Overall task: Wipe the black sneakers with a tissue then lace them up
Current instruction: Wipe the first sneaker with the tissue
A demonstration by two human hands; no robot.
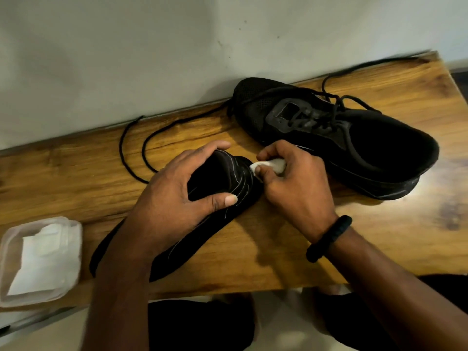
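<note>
At front of the wooden table (278, 249), left hand (172, 196) gripped the black fabric sneaker (187, 244) at its far end; right hand (296, 183) pinched a wadded white tissue (271, 165) against it. Likely light, upper floppy; hold by stiffer sole.

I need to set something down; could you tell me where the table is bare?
Bare wood: the table's near right corner in front of the far sneaker, and the left between loose lace and tissue box. Crowded middle: left hand on near sneaker, right hand with tissue.
</note>
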